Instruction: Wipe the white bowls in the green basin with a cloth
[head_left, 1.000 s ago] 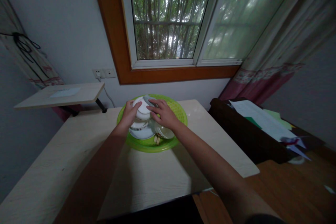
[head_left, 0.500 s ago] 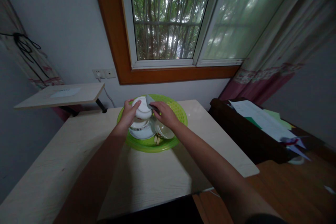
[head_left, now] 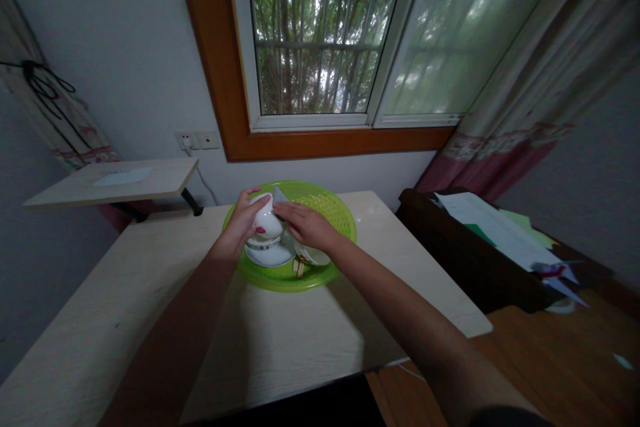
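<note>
The left hand (head_left: 242, 219) grips a glossy white bowl (head_left: 267, 221), now tipped to show its red-patterned side, above the round green plastic basket (head_left: 345, 219). The right hand (head_left: 309, 225) pinches a gray cloth (head_left: 280, 196) beside it.

Pale wall (head_left: 145, 47), dim and bluish. Sliding window (head_left: 320, 33), white-framed, with orange-brown wood trim (head_left: 320, 145); bars and green foliage outside, daylight entering there. Patterned curtain (head_left: 530, 100) on the right, pink at its lower part; another curtain (head_left: 83, 127) at left beside dark looped cord (head_left: 43, 83). Two socket plates (head_left: 197, 140) below, left of the window. Light wood-grain desk (head_left: 425, 267), raised shelf (head_left: 120, 180) at its left end. Dark furniture (head_left: 470, 267) right, papers (head_left: 495, 223) on top. Brown wood floor (head_left: 540, 353).
</note>
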Demonstrator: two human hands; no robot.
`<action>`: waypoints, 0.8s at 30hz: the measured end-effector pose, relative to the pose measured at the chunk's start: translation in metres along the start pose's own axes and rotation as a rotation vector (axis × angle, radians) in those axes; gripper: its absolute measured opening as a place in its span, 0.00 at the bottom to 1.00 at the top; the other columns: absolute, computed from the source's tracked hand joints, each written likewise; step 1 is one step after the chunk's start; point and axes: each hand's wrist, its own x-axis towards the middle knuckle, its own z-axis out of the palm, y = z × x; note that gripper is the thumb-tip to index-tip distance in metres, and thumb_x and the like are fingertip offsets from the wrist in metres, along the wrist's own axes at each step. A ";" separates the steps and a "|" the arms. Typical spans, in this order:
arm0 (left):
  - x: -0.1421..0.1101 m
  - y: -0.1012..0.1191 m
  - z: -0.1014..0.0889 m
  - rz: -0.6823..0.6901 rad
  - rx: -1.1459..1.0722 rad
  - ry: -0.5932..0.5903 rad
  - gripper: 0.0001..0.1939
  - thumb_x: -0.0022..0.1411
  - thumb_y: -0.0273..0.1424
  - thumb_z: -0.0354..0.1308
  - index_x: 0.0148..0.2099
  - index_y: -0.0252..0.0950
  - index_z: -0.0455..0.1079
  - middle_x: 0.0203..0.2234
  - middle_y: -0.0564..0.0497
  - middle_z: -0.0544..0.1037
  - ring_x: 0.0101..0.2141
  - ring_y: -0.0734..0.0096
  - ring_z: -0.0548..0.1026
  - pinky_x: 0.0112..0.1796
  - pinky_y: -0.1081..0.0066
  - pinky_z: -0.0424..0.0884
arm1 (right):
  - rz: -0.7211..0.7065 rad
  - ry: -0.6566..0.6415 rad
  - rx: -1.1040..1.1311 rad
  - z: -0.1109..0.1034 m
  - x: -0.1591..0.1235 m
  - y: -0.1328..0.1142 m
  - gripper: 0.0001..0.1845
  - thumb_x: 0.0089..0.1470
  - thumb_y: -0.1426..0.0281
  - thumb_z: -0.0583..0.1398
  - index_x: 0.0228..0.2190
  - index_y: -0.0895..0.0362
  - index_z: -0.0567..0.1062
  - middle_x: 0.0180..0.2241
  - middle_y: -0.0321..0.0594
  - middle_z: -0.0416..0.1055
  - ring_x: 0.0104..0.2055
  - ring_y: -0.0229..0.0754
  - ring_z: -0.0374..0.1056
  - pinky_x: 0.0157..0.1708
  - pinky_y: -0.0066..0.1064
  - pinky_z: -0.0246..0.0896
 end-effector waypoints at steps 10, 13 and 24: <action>0.010 -0.004 -0.005 0.044 -0.127 0.012 0.29 0.49 0.36 0.74 0.49 0.39 0.63 0.33 0.51 0.78 0.28 0.71 0.76 0.29 0.71 0.72 | 0.107 0.117 0.156 0.003 0.003 0.005 0.36 0.59 0.81 0.56 0.66 0.49 0.62 0.67 0.46 0.62 0.68 0.48 0.61 0.67 0.48 0.58; 0.012 -0.005 -0.005 0.055 -0.154 -0.003 0.28 0.48 0.33 0.74 0.47 0.39 0.63 0.34 0.51 0.77 0.31 0.70 0.76 0.32 0.71 0.73 | 0.223 0.204 0.169 0.003 0.002 0.009 0.33 0.56 0.81 0.58 0.62 0.51 0.68 0.59 0.49 0.69 0.61 0.49 0.67 0.62 0.48 0.63; 0.009 -0.001 -0.007 0.028 -0.165 -0.026 0.26 0.49 0.30 0.73 0.46 0.39 0.64 0.33 0.53 0.77 0.31 0.71 0.76 0.32 0.73 0.72 | 0.201 0.207 0.113 -0.009 0.000 0.004 0.11 0.61 0.74 0.61 0.44 0.53 0.79 0.42 0.42 0.79 0.46 0.45 0.73 0.51 0.40 0.67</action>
